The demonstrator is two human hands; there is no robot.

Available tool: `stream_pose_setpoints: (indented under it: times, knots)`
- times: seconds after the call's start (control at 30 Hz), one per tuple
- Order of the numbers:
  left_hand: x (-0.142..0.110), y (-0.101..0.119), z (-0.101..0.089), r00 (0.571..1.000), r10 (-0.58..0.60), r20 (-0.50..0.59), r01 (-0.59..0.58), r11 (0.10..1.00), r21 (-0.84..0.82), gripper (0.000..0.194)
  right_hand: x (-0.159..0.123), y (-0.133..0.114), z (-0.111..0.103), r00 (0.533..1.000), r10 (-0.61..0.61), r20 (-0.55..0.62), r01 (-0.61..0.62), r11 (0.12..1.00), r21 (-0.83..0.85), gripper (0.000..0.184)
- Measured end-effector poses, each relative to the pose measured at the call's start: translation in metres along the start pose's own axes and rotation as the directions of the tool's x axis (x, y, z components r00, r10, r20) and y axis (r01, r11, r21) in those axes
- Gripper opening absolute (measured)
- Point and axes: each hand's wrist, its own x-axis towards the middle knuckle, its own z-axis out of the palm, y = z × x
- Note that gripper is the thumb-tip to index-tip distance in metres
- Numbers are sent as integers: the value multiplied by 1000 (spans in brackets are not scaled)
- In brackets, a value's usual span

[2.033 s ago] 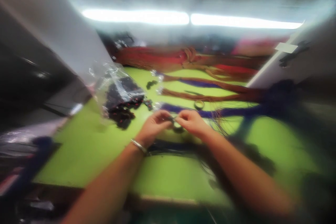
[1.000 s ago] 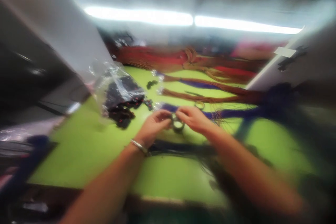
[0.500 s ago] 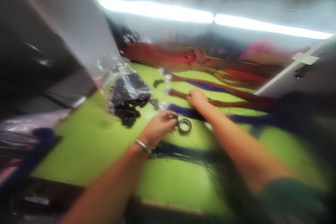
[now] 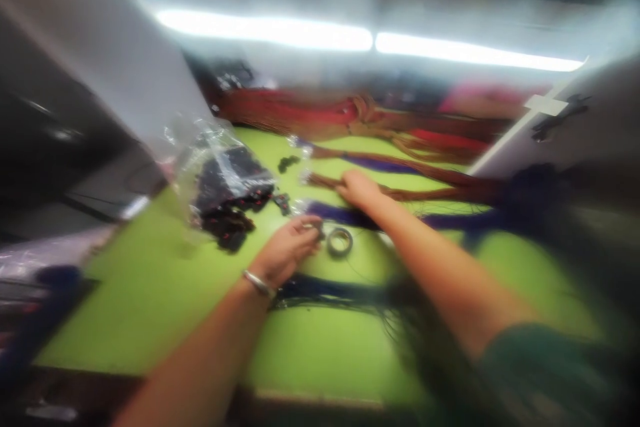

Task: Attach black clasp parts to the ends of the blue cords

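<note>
My left hand point(image 4: 287, 247), with a bangle at the wrist, has its thumb and fingers pinched on a small dark piece point(image 4: 318, 228), blurred and partly covered by the fingertips. Just right of it lies a roll of black tape point(image 4: 339, 242). My right hand point(image 4: 361, 192) reaches farther out, its fingers closed on a bundle of brown wires point(image 4: 323, 181) with clear-looking ends at the left. Under my right forearm runs a bundle of dark blue wires point(image 4: 330, 212). Another dark wire bundle point(image 4: 330, 290) lies nearer, right of my left wrist.
A clear plastic bag point(image 4: 227, 173) of black parts lies open at the left of the green table point(image 4: 150, 307). Loose black pieces point(image 4: 288, 163) lie beside it. Red and brown wire bundles point(image 4: 295, 110) stretch along the back. Panels stand on both sides, under bright tube lights.
The whole view has shifted, so things appear farther left. A small gap now shows between the dark piece in my left hand and the tape roll. My right hand keeps its place on the brown wires.
</note>
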Motion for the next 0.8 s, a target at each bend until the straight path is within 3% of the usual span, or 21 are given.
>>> stream_pose_setpoints:
  times: [0.17,0.37,0.47,0.6,0.8]
  knots:
    - [0,1,0,1000,-11,-13,11,1000,-21,31,11,-7,5,999,45,28,-45,999,-12,25]
    - [-1,3,1,999,-33,-4,33,999,-38,30,13,0,-3,1000,16,7,-16,1000,-4,24]
    - [0,1,-1,1000,-25,-6,25,999,-27,32,7,3,-13,997,28,-77,-26,999,25,25]
    - [1,-1,-3,1000,7,0,-7,1000,1,35,0,10,-30,965,86,-248,-39,981,189,20]
    - [1,-2,-3,999,29,-21,-29,999,29,39,-22,4,-52,958,-53,-281,155,922,354,11]
